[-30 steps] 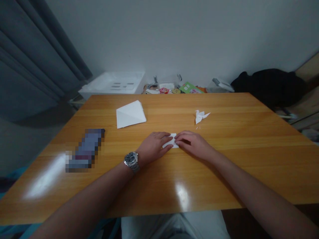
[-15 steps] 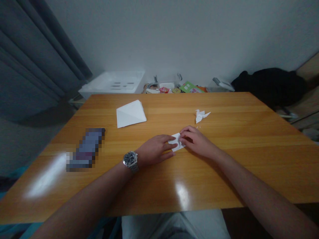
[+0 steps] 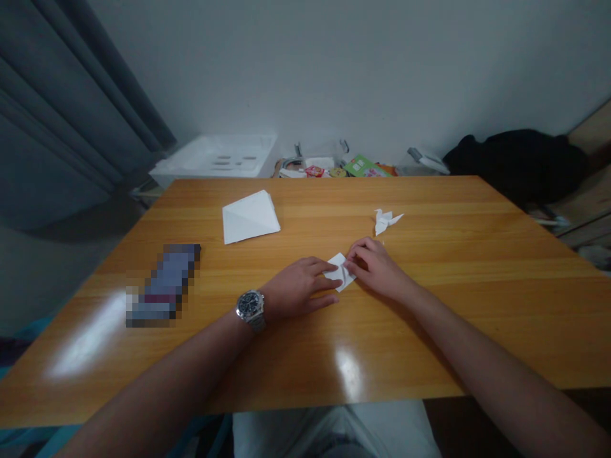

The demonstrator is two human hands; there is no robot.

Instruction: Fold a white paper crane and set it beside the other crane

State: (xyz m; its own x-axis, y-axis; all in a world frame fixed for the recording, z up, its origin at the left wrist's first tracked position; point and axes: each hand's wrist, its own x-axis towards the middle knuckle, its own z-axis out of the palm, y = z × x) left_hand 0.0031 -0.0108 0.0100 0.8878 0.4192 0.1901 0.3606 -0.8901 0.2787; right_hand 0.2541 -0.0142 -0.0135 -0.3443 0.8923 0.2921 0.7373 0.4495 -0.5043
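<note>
A small folded piece of white paper (image 3: 340,284) lies on the wooden table (image 3: 296,356) between my hands. My left hand (image 3: 305,284), with a watch (image 3: 250,306) on its wrist, rests with fingers spread, the fingertips pressing on the paper's left part. At the paper's right side, my right hand (image 3: 375,267) pinches its edge between thumb and bent fingers. Part of the paper is hidden under the fingers. Beyond my right hand stands a white folded paper crane (image 3: 386,221).
A stack of white paper sheets (image 3: 251,217) lies toward the back left. A pixelated phone (image 3: 167,283) is on the left side. Behind the far edge are a white tray (image 3: 219,156), a green packet (image 3: 366,166) and a black cloth heap (image 3: 515,165).
The small paper has turned slightly, one corner now pointing more toward me. My left thumb has shifted a little to the right; my right hand has stayed at the paper's right edge.
</note>
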